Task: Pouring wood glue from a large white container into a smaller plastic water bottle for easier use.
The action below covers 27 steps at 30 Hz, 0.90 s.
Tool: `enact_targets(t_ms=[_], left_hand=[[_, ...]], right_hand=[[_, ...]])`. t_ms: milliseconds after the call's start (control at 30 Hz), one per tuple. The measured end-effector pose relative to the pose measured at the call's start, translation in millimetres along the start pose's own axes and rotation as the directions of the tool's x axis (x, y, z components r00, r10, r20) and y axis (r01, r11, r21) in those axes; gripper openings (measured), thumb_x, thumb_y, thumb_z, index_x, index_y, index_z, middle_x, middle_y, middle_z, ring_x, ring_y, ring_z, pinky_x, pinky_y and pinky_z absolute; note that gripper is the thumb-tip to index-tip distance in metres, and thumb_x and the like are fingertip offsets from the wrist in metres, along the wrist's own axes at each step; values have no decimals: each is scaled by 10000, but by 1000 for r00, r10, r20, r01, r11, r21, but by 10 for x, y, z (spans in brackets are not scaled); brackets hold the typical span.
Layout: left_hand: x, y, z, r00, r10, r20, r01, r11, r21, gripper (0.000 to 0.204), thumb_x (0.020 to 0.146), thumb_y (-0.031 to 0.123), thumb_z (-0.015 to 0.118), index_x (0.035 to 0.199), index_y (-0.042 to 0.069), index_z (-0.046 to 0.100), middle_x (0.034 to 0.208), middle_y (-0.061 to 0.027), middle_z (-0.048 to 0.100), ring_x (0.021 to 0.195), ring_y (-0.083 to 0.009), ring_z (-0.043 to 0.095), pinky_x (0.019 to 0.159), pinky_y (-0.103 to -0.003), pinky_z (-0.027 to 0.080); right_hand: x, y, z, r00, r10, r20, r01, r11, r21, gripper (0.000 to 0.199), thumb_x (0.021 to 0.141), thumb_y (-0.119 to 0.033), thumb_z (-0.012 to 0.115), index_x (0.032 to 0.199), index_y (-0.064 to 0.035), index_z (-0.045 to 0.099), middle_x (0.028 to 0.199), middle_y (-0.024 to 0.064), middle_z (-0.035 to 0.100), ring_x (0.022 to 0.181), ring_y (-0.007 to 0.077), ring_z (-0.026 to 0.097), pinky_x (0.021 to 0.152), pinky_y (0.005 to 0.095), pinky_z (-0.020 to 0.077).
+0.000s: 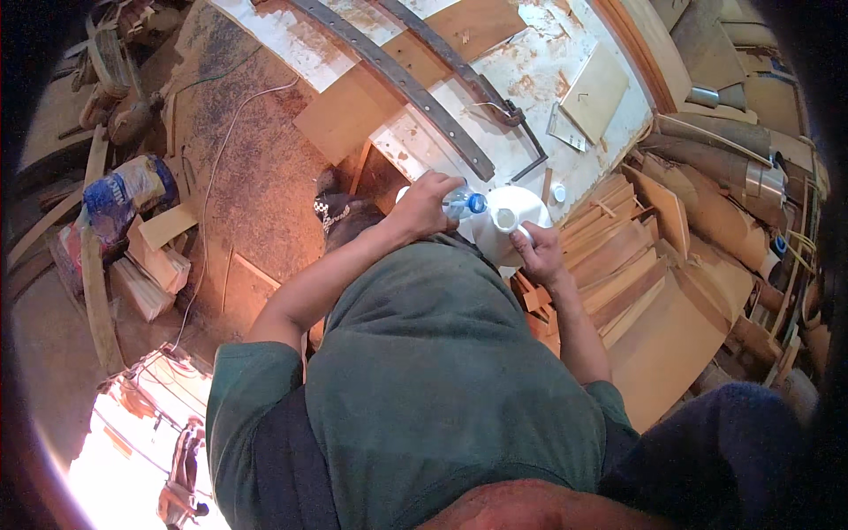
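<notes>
Fingers wrapped around a small clear plastic bottle [459,204], my left hand [424,208] holds it tilted to the right. The bottle's blue top [478,203] points toward a white plastic jug [528,201]. The jug's round mouth [505,220] is uncovered and faces up toward me. My right hand [540,254] is closed on the jug's handle side. A gap shows between the bottle's top and the jug's mouth. On the white worktable to the right of the jug lies a small white cap [557,192].
Long metal bar clamps [402,84] cross the dusty white worktable [530,75]. A thin wooden panel [594,93] lies at its right. Stacked wood strips [618,265] fill the near right. A cable [212,203] runs over the floor at left, near wood offcuts [159,256] and a blue plastic pack [110,208].
</notes>
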State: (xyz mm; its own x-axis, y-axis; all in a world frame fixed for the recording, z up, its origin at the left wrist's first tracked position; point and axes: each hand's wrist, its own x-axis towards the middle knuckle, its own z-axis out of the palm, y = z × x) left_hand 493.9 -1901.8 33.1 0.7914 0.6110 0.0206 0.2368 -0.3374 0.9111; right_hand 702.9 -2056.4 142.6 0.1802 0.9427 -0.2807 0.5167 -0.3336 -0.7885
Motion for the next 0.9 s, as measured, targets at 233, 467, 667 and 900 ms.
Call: enact_targets(t_ms=[233,467,667,900], left_hand=[[-8,112,-67,1000,-4,15,3,999,34,650,591,92,829,1217,88,655,1131,-154,674,1082,-342,617,958,-419,512],[5,207,-166,999,16,-33,-15,999,38,638,586,75,830,1187,45,617,1135,-164,658,1107,-359,585,974,-424,486],[-5,205,-237,991,90,-101,-82,993,84,617,598,71,820,1184,48,628,1137,-168,659,1102,-358,599,958,-435,496],[21,171,-372,987,136,-81,-126,985,117,656,580,61,809,1202,66,601,1129,-158,642,1115,-350,584,971,-436,487]], right_hand=[[29,7,-35,999,-23,41,23,1000,13,344,995,-270,611,809,18,628,580,87,527,574,140,503,552,333,433],[115,-134,-7,994,-3,112,1,1000,17,358,1001,-274,608,802,24,617,588,76,499,599,122,479,551,331,427],[130,-57,37,994,8,111,-10,1000,21,331,997,-273,619,847,22,646,597,86,490,609,119,468,556,329,427],[178,-130,54,989,-17,145,18,1000,-7,342,998,-295,612,866,16,662,605,121,506,597,147,506,573,347,453]])
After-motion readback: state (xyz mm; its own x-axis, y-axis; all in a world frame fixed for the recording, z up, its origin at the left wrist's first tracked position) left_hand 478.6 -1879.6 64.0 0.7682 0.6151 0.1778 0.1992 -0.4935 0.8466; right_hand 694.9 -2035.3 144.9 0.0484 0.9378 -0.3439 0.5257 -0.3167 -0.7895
